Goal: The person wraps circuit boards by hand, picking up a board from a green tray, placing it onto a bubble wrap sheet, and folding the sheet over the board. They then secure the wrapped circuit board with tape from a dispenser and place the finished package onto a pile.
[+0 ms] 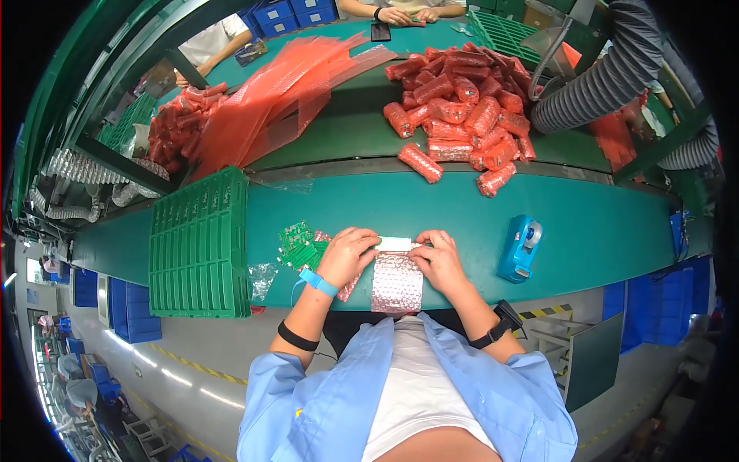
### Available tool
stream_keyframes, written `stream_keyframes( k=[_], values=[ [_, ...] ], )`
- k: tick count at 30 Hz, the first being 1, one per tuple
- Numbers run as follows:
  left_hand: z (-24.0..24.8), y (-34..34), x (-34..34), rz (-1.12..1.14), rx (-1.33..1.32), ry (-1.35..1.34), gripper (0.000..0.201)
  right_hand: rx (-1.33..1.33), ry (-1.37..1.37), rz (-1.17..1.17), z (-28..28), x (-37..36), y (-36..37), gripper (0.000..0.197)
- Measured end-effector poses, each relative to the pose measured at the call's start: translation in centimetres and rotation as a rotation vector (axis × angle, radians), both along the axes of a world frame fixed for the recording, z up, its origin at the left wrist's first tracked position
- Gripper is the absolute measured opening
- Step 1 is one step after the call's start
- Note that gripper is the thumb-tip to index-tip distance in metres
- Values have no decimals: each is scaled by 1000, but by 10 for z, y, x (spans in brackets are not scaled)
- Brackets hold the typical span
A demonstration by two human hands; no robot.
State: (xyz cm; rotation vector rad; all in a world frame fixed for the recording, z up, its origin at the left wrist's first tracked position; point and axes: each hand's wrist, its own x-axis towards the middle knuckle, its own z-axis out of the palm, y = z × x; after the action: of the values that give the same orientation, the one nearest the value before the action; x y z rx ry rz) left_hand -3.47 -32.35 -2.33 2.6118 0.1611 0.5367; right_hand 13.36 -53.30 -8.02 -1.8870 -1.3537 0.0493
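Note:
Between my hands lies a small pale rectangular bundle (395,244) with a greenish tint, at the far end of a pinkish bubble-wrap sheet (397,286). My left hand (350,256) pinches the bundle's left end, its fingers closed. At the other end, the closed fingers of my right hand (439,260) grip it by the right corner. The wrap reaches toward me as far as the table's front edge. Beside my left hand is a loose pile of green circuit boards (299,245), partly over another strip of bubble wrap (349,289).
A blue tape dispenser (520,248) stands right of my hands. Green slotted trays (198,245) are stacked at left. Beyond the table (600,223) are a heap of red bubble-wrapped rolls (469,100) and red bubble-wrap sheets (277,100). Another person's hands (408,15) work at the far side.

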Motion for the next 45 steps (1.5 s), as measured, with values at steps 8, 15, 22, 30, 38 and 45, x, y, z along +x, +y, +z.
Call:
stream_keyframes(
  k=[8, 15, 22, 30, 38, 45],
  values=[
    [-8, 0, 5, -69, 34, 38, 24, -77, 220, -102, 6, 2, 7, 36],
    [-10, -5, 9, -60, 12, 75, 22, -63, 20, -21, 3, 3, 2, 39],
    [-9, -6, 10, -61, -39, 76, 20, -109, 68, -27, 12, 4, 6, 34],
    [-4, -13, 13, -37, -58, 90, 29, -335, 62, -89, 34, -6, 19, 29],
    [-10, -17, 13, -30, -119, 79, 26, -232, -85, -37, 14, -16, 17, 25],
    [-9, -22, 10, -28, -151, 81, 20, -174, -182, -5, 8, -21, 9, 28]
  ],
)
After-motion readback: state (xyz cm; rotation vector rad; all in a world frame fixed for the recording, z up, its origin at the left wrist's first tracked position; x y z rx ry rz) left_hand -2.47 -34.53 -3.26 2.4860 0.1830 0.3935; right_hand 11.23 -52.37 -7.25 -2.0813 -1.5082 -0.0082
